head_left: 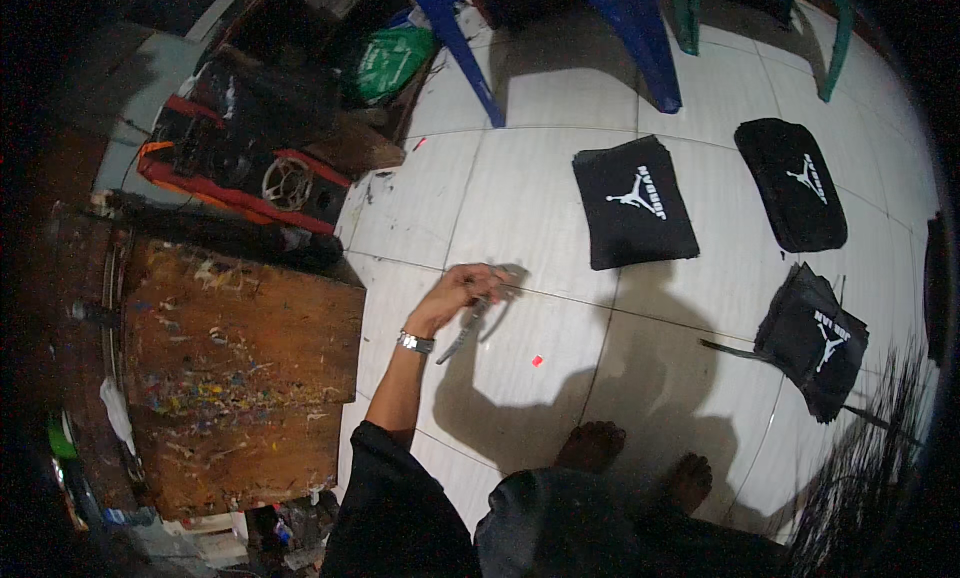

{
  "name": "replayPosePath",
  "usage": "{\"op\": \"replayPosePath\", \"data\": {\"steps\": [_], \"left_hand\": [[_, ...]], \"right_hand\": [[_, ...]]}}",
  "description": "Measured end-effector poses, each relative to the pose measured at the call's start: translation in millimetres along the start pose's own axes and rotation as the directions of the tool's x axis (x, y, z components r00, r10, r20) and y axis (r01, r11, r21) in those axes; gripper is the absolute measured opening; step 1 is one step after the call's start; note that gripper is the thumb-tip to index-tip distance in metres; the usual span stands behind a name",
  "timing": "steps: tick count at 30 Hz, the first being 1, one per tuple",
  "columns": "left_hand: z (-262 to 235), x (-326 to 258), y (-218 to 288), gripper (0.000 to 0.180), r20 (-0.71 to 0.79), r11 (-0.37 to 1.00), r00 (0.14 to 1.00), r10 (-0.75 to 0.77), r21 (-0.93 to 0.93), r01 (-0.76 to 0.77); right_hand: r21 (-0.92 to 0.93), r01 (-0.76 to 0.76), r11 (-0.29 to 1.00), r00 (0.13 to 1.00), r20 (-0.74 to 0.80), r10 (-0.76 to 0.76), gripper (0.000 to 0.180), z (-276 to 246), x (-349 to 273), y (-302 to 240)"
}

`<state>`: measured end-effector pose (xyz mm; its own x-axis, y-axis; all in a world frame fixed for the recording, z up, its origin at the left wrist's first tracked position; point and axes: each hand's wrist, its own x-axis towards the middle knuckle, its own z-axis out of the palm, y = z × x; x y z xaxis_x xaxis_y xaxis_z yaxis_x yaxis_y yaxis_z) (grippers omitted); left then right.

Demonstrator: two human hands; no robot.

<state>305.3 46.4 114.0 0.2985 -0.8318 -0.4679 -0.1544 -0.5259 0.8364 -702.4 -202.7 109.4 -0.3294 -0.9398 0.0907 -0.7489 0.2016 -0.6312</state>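
Note:
My left hand, with a silver wristwatch on its wrist, hovers over the white tiled floor with its fingers closed. A thin, slightly curved grey object hangs from the fingers; its exact kind is unclear. My right hand is out of view. To the right of my left hand lies a stack of black fabric pieces with a white printed figure and lettering. Farther right is a rounded black stack with the same print. Nearer me, a fanned black stack has dark strips sticking out.
A paint-spattered wooden table stands at the left. Beyond it are a red-edged machine and a green plastic bag. A blue plastic stool and a green one stand at the far side. My bare feet are below.

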Motion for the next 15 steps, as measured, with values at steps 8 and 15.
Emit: {"op": "replayPosePath", "data": {"steps": [8,15], "left_hand": [[130,27,81,0.067,-0.251,0.736,0.827,0.503,0.626,-0.257],[333,-40,208,0.027,0.568,0.777,0.547,0.615,-0.321,-0.541]], "right_hand": [[0.519,-0.306,0.798,0.765,0.633,-0.118,0.025,68,-154,-289],[0.513,-0.490,0.705,0.426,0.846,-0.320,0.013,94,-188,-399]]}}
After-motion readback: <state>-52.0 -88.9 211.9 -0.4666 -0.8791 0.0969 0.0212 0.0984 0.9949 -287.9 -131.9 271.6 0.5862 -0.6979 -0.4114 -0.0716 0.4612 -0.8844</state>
